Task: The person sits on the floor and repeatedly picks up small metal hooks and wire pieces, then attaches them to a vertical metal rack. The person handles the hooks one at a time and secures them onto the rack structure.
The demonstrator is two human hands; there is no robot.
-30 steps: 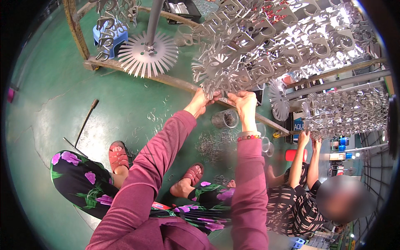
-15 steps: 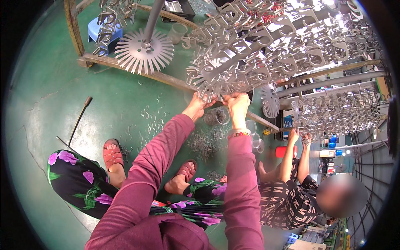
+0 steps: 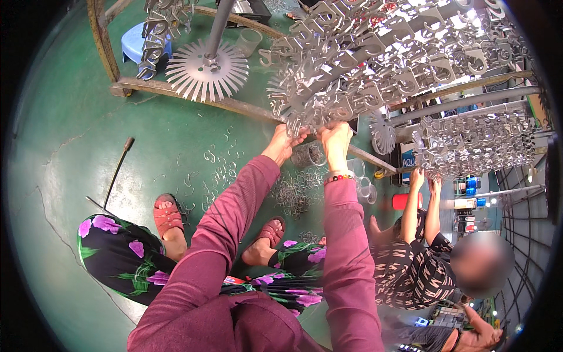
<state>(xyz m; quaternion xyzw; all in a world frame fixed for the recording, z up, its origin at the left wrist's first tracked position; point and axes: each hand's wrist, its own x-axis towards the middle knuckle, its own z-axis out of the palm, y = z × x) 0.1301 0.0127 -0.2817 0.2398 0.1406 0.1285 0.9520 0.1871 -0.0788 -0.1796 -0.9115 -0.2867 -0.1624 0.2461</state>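
Observation:
Many flat silver metal hooks (image 3: 404,79) hang in dense rows on a rack in front of me. My left hand (image 3: 282,144) is at the lower near end of these rows, its fingers closed on a hanging metal hook (image 3: 295,125). Close beside it on the right, my right hand (image 3: 336,139) is closed in a pinch, knuckles up, just under the hooks. What its fingertips hold is hidden. Below and between the hands stands a clear plastic tub (image 3: 308,155) with small metal pieces in it. A heap of thin wire rings (image 3: 296,190) lies on the floor beneath.
A slotted metal disc (image 3: 207,69) on a pole and a rusty frame bar (image 3: 234,105) stand ahead. Left are a blue stool (image 3: 134,44) and a long-handled metal tool (image 3: 119,170). Clear cups (image 3: 365,186) lie right. A co-worker (image 3: 410,270) handles another hook rack (image 3: 475,141).
My hands stay close together at the hooks, the right one shifted slightly. The view has moved a little. Another person's arm now shows at the lower right.

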